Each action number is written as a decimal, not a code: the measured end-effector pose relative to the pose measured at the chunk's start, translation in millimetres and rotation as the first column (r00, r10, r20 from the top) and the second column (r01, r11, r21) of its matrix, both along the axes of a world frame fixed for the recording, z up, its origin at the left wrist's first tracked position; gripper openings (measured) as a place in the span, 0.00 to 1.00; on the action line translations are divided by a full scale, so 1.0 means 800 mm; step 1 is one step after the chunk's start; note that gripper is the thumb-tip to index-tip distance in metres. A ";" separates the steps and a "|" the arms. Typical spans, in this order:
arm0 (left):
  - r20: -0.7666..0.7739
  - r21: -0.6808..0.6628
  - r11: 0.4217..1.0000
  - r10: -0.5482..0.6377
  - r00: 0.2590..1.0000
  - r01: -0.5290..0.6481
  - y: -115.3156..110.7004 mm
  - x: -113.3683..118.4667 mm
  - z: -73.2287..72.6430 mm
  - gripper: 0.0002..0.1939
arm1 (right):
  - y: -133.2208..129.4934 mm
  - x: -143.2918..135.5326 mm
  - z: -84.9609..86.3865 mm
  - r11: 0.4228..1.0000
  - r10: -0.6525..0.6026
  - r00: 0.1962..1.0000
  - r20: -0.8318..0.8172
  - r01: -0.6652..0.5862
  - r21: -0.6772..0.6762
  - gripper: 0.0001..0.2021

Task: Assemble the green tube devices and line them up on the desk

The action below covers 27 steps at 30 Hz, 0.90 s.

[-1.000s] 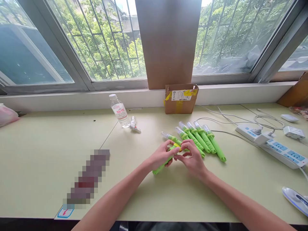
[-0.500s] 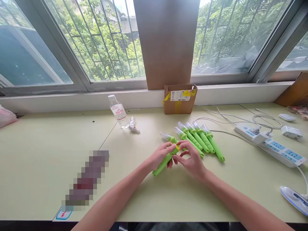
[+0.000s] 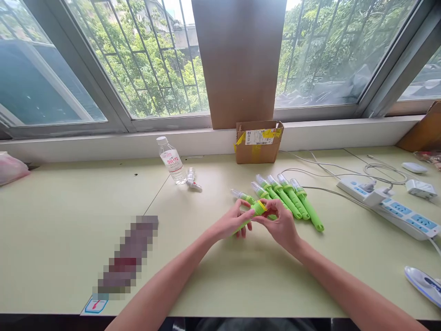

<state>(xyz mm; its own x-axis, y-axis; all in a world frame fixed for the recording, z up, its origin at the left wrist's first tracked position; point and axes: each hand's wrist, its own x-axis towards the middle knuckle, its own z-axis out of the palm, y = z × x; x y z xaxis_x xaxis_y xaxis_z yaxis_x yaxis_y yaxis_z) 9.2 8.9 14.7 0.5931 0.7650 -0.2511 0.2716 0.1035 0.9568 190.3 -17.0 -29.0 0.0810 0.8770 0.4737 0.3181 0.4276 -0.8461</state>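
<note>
My left hand (image 3: 230,221) is wrapped round a green ribbed plastic handle (image 3: 257,209). The handle's upper end carries a yellow ring and points up and to the right; its lower part is mostly hidden by my fingers. My right hand (image 3: 279,224) pinches at that yellow end, thumb and fingertips closed on it. Just beyond my hands lie several similar green handles with clear ribbed tips (image 3: 303,200), side by side and slanting. One more such piece (image 3: 241,196) sits slightly left of them, partly covered by my left hand.
A water bottle (image 3: 173,163) stands at the back left beside small clear-and-white pieces (image 3: 193,180). An open cardboard box (image 3: 258,146) is by the window wall. On the right are a power strip (image 3: 396,209), cables and a white device (image 3: 425,285). A blurred dark shape (image 3: 129,257) lies left.
The green handle has tilted and risen, so its yellow ring shows more openly. My left hand has slid up over the handle, and my right fingers have moved to the ring end.
</note>
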 end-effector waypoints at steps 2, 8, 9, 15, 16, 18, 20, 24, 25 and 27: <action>-0.021 0.149 0.989 0.026 0.999 -0.022 0.002 -0.004 -0.002 0.22 | 0.005 0.006 0.000 0.999 -0.042 0.998 -0.045 0.042 -0.007 0.20; 0.069 0.295 0.950 0.091 0.993 -0.108 -0.001 -0.002 -0.013 0.17 | 0.008 0.010 0.001 0.999 -0.036 0.990 -0.133 0.033 -0.030 0.19; 0.080 0.266 0.957 0.094 0.992 -0.112 -0.001 -0.002 -0.013 0.17 | 0.008 0.010 0.000 0.999 -0.020 0.990 -0.142 0.016 -0.028 0.19; 0.102 0.062 0.995 0.078 0.992 -0.085 0.000 -0.002 -0.012 0.20 | 0.010 0.009 -0.003 0.994 0.079 0.989 -0.125 -0.088 -0.066 0.22; 0.110 0.046 0.995 0.079 0.991 -0.084 0.001 -0.003 -0.013 0.21 | 0.010 0.009 -0.003 0.994 0.071 0.990 -0.122 -0.081 -0.074 0.21; 0.122 0.023 0.997 0.074 0.990 -0.077 0.003 -0.003 -0.015 0.21 | 0.010 0.010 -0.003 0.994 0.051 0.992 -0.117 -0.061 -0.088 0.20; 0.130 -0.001 0.998 0.063 0.990 -0.063 0.004 -0.004 -0.017 0.20 | 0.009 0.010 -0.001 0.995 0.036 0.993 -0.111 -0.046 -0.091 0.19; 0.147 -0.038 0.998 0.048 0.988 -0.043 0.007 -0.005 -0.020 0.20 | 0.007 0.009 0.001 0.995 0.010 0.994 -0.113 -0.021 -0.094 0.20; 0.150 -0.037 0.998 0.046 0.988 -0.041 0.008 -0.005 -0.020 0.20 | 0.006 0.009 0.000 0.995 0.006 0.993 -0.117 -0.018 -0.096 0.20; 0.157 -0.016 0.999 0.047 0.986 -0.045 0.008 -0.004 -0.022 0.20 | 0.007 0.009 -0.001 0.996 -0.001 0.992 -0.123 -0.010 -0.093 0.20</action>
<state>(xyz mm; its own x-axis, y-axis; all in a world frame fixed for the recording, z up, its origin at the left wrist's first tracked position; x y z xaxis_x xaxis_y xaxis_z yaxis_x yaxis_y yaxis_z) 6.0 15.7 -2.5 0.5903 0.7897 -0.1672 0.1121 0.1249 0.9858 197.4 -11.5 -30.0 0.1296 0.9173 0.3765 0.2075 0.3462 -0.9149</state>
